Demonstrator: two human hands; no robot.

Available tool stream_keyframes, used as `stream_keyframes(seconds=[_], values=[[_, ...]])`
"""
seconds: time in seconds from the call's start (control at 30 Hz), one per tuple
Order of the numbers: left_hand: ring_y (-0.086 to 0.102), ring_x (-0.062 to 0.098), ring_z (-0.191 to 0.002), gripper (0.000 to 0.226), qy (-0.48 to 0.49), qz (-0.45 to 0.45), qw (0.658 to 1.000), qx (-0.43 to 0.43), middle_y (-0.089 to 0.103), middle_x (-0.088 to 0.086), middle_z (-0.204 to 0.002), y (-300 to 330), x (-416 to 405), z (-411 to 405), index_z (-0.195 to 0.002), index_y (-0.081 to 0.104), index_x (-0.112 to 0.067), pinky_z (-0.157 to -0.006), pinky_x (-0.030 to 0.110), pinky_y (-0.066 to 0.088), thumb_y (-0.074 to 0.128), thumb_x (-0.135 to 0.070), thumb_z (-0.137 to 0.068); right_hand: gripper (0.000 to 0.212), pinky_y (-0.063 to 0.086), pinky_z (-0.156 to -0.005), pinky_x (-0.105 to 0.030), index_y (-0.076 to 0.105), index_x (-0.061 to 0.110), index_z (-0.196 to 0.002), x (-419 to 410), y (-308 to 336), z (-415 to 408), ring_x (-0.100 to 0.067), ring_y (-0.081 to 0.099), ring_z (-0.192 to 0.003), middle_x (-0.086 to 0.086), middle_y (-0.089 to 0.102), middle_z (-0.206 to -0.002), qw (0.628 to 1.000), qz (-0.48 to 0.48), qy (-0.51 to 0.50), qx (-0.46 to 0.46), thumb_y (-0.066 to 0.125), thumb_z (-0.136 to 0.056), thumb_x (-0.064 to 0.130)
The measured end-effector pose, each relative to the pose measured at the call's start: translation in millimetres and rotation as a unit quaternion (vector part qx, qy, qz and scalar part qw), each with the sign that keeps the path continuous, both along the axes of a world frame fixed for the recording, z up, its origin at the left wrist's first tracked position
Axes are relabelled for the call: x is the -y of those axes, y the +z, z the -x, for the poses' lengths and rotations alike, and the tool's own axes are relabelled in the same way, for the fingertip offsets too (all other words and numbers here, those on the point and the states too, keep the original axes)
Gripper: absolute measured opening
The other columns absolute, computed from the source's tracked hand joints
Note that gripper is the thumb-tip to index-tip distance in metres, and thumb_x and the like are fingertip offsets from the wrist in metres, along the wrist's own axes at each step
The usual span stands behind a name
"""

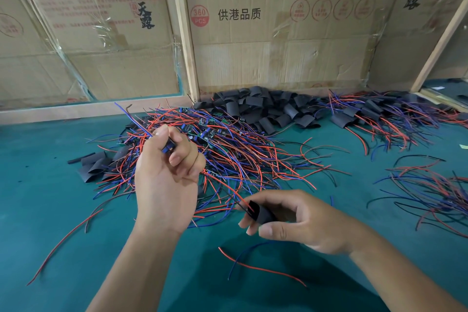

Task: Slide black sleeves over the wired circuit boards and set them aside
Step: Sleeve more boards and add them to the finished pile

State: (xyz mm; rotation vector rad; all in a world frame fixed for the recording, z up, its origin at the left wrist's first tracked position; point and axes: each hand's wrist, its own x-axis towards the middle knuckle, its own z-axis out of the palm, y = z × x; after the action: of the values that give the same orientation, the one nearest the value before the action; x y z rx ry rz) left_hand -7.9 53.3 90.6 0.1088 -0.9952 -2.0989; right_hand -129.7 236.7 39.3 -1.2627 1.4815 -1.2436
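Observation:
My left hand (166, 175) grips a small wired circuit board (169, 147) raised above the green table, its blue and dark wires sticking up to the upper left. The board's red and black wires (229, 194) run down to the right into the mouth of a black sleeve (260, 213). My right hand (298, 223) pinches that sleeve between thumb and fingers, low and to the right of the left hand. The wire tips sit just inside the sleeve opening.
A big tangle of unsleeved boards with red and blue wires (228, 149) lies behind my hands. Loose black sleeves (260, 106) pile against the cardboard wall (278, 58). Sleeved boards (379, 114) lie at the right, more wires (435, 190) at the far right. Several sleeves (93, 165) sit left.

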Motion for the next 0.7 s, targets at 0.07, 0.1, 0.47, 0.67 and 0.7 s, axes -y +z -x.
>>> stream_keyframes(seconds=[0.07, 0.1, 0.47, 0.67, 0.7], values=[[0.02, 0.012, -0.05, 0.03, -0.007, 0.005, 1.0, -0.005, 0.024, -0.005, -0.06, -1, -4, 2, -0.074, 0.05, -0.018, -0.047, 0.022, 0.028, 0.038, -0.023, -0.101, 0.034, 0.049, -0.095, -0.029, 0.062, 0.023, -0.125, 1, -1, 0, -0.015, 0.065, -0.107, -0.006, 0.07, -0.116, 1.0, 0.003, -0.005, -0.01, 0.067, -0.092, 0.028], [0.02, 0.012, -0.051, 0.027, -0.012, 0.011, 1.0, -0.009, 0.024, -0.005, -0.061, -2, -7, 3, -0.076, 0.049, -0.017, -0.048, 0.022, 0.028, 0.038, -0.022, -0.1, 0.032, 0.05, -0.097, -0.032, 0.063, 0.026, -0.123, 1, -1, 0, -0.018, 0.065, -0.105, -0.008, 0.07, -0.115, 1.0, 0.006, -0.012, -0.02, 0.066, -0.092, 0.031], [0.067, 0.032, -0.109, 0.021, -0.084, 0.149, 0.983, 0.062, 0.073, 0.015, -0.106, -31, -48, 22, -0.098, 0.067, -0.012, -0.103, 0.04, 0.049, 0.046, -0.012, -0.094, 0.032, 0.052, -0.086, -0.03, 0.059, 0.023, -0.115, 3, -2, 13, -0.025, 0.067, -0.104, -0.006, 0.072, -0.108, 0.985, 0.063, -0.155, -0.031, 0.073, -0.087, 0.03], [0.064, 0.021, -0.12, 0.008, -0.079, 0.207, 0.968, 0.115, 0.074, 0.009, -0.116, -41, -48, 27, -0.099, 0.046, -0.009, -0.098, 0.023, 0.048, 0.053, -0.011, -0.101, 0.022, 0.047, -0.078, -0.033, 0.051, 0.034, -0.105, -1, -6, 24, -0.014, 0.056, -0.084, 0.015, 0.063, -0.091, 0.875, 0.004, -0.225, -0.429, 0.068, -0.091, 0.037], [0.064, 0.019, -0.12, 0.011, -0.077, 0.212, 0.966, 0.126, 0.074, 0.008, -0.115, -42, -48, 28, -0.096, 0.047, -0.009, -0.096, 0.022, 0.05, 0.058, -0.011, -0.098, 0.024, 0.047, -0.083, -0.037, 0.055, 0.031, -0.108, 0, -6, 24, -0.014, 0.057, -0.088, 0.015, 0.063, -0.095, 0.864, 0.02, -0.232, -0.446, 0.07, -0.09, 0.035]])
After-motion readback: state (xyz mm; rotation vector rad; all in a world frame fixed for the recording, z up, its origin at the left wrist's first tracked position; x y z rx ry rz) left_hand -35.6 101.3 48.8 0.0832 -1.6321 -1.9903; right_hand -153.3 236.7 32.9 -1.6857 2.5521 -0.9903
